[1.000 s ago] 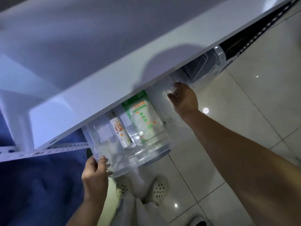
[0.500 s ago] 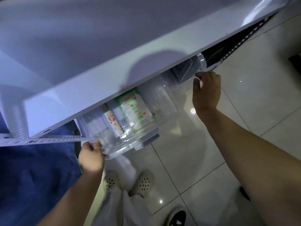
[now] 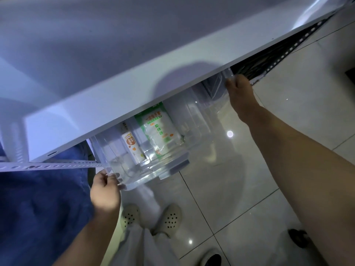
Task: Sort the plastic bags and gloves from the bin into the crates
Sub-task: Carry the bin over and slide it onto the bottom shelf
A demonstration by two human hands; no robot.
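Observation:
A clear plastic bin (image 3: 199,116) pokes out from under a white table, held off the floor at both ends. Inside lie a green-and-white packet (image 3: 160,127) and a narrow white-and-orange packet (image 3: 132,148). My left hand (image 3: 105,189) grips the bin's near left rim. At the far right end, just under the table edge, my right hand (image 3: 240,91) grips the rim. The table hides the rest of the bin.
The white table top (image 3: 115,64) fills the upper view, with a perforated metal rail (image 3: 48,166) at the left. Blue fabric (image 3: 38,208) lies at lower left. My feet in pale perforated clogs (image 3: 151,217) stand on glossy floor tiles (image 3: 221,217). Someone's dark shoe (image 3: 211,260) is at the bottom.
My right hand has shifted from the bin's middle front wall to its far right end. The bin has come a little further out from under the table.

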